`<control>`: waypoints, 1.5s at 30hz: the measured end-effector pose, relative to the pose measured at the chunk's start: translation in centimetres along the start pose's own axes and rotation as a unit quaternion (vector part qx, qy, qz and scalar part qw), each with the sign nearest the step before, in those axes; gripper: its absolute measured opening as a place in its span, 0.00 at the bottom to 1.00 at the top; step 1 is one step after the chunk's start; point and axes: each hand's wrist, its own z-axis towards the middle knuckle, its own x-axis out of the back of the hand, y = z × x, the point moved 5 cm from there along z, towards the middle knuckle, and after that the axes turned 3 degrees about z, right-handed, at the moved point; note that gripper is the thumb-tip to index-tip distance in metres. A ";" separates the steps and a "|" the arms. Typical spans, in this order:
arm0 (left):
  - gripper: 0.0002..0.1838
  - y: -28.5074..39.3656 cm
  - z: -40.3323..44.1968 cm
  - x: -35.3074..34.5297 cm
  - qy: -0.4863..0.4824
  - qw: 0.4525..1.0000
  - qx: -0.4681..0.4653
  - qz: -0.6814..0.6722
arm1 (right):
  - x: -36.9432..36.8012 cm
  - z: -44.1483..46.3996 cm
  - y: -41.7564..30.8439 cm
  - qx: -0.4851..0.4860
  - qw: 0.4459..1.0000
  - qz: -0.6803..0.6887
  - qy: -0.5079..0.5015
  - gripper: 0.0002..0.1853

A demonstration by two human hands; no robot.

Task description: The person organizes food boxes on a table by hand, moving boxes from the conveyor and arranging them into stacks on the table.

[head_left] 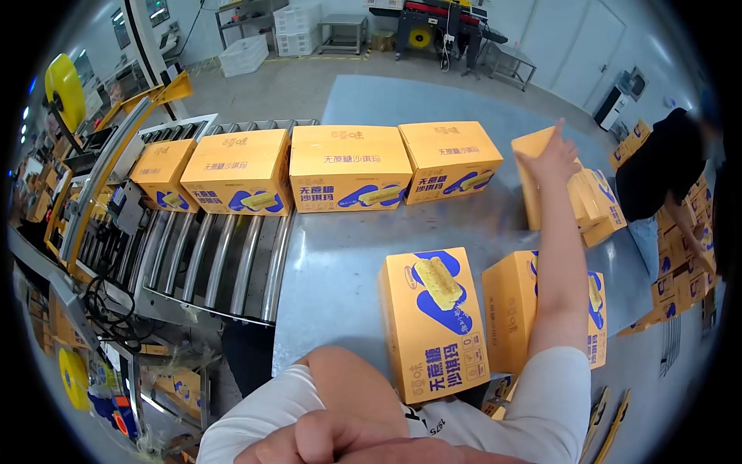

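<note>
My right hand (550, 158) reaches out to the far right of the metal table (332, 263), fingers spread, against the top of a yellow carton (528, 185). Beside that carton are more cartons (604, 224), partly behind my forearm. My left hand (309, 441) is curled close to my body at the bottom edge; its palm is hidden. Near me, a carton (437, 332) shows its printed front with a blue pattern. To its right, another carton (506, 313) is partly covered by my right arm.
Several cartons (348, 158) form a row from the roller conveyor (224, 255) onto the table. A taping machine (100, 185) stands at the left. At the right, a person in black (665, 166) reaches toward stacked cartons (680, 286). White crates (297, 31) stand far back.
</note>
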 end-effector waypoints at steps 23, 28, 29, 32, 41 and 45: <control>0.14 2.1 1.3 1.0 -0.175 0.901 0.078 0.390 | -5.3 -3.9 -19.6 0.264 0.909 0.213 -0.241 0.62; 0.14 1.4 0.9 0.6 -0.069 0.996 0.007 0.057 | -1.5 -13.6 -21.9 0.517 0.806 0.129 -0.259 0.66; 0.14 1.2 0.9 0.5 -0.049 0.998 -0.001 -0.038 | -1.6 -14.6 -22.1 0.543 0.794 0.122 -0.246 0.66; 0.14 0.7 0.6 -0.2 -0.029 0.994 -0.002 -0.101 | -3.5 -12.9 -21.4 0.562 0.765 0.176 -0.260 0.67; 0.13 -0.6 0.0 -2.2 0.071 0.922 0.001 -0.380 | -2.4 -6.6 -18.5 0.215 0.974 0.060 -0.042 0.65; 0.13 -0.5 0.3 -2.3 0.090 0.887 0.002 -0.453 | -0.2 -10.9 -22.1 0.332 0.903 0.120 -0.245 0.66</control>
